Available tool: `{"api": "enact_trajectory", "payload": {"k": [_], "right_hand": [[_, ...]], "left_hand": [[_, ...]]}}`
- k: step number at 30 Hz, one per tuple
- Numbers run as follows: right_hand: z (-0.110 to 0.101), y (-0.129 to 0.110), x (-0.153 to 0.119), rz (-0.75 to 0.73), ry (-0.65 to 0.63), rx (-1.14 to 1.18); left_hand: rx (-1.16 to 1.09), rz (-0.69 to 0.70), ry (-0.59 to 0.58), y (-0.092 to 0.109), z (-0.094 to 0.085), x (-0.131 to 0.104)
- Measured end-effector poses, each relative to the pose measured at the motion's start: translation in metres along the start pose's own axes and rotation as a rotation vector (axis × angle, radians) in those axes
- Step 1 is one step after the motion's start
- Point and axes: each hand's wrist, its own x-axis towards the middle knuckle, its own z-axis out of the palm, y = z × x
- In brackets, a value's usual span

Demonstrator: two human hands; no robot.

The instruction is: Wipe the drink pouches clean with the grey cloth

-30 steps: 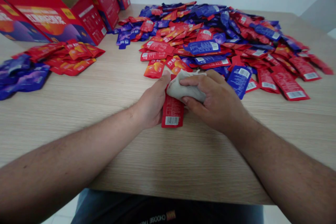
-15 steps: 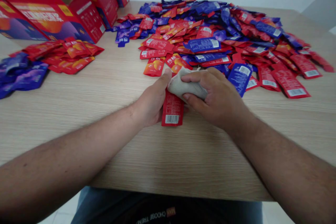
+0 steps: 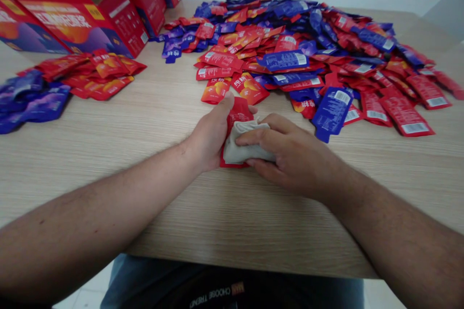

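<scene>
Above the table's near half, my left hand (image 3: 212, 136) grips a red sachet (image 3: 239, 106) by its left side, thumb on top. The sachet's back faces up, and its lower part is mostly covered. A folded pale grey cloth (image 3: 239, 142) is pinched in my right hand (image 3: 290, 154) and lies against the sachet's lower half. My left fingers under the sachet are mostly hidden. Just beyond the hands lie an orange-printed sachet (image 3: 250, 88) and, to the right, a blue sachet (image 3: 332, 112) at the pile's near edge.
A wide heap of red and blue sachets (image 3: 286, 60) covers the table's far side. At left are a small red pile (image 3: 97, 77) and a blue pile (image 3: 36, 101). Open red cartons (image 3: 83, 24) stand behind them. The table's front edge (image 3: 246, 270) is close to my lap.
My right hand has slid the cloth down the sachet, from its upper end to its lower half. The sachet's top now shows and its barcode is covered. My left hand keeps its grip.
</scene>
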Motion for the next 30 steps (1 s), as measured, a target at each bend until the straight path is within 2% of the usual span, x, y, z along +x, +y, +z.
{"api": "enact_trajectory", "payload": {"k": [3, 8, 14, 19, 22, 24, 28, 30], "right_hand": [[0.001, 0.000, 0.000, -0.033, -0.065, 0.004], [0.002, 0.004, 0.001, 0.037, 0.032, -0.016], [-0.006, 0.008, 0.000, -0.073, -0.181, 0.092], [-0.022, 0.023, -0.002, 0.019, -0.162, 0.071], [-0.023, 0.027, -0.002, 0.013, -0.231, 0.108], [-0.021, 0.028, -0.002, 0.029, -0.188, 0.087], [-0.010, 0.025, -0.001, 0.121, 0.037, -0.034], [-0.006, 0.024, 0.000, 0.116, 0.057, -0.039]], "left_hand": [[0.012, -0.012, 0.027, 0.001, 0.000, -0.001], [-0.007, -0.016, 0.001, 0.004, -0.001, 0.000], [-0.007, -0.022, 0.040, 0.006, -0.002, 0.000], [-0.074, -0.061, 0.030, 0.008, -0.006, 0.005], [-0.082, -0.071, 0.033, 0.009, -0.007, 0.005], [-0.080, -0.063, 0.028, 0.009, -0.007, 0.005], [-0.040, -0.027, 0.017, 0.005, -0.006, 0.004], [-0.026, -0.016, 0.017, 0.002, -0.005, 0.004]]}}
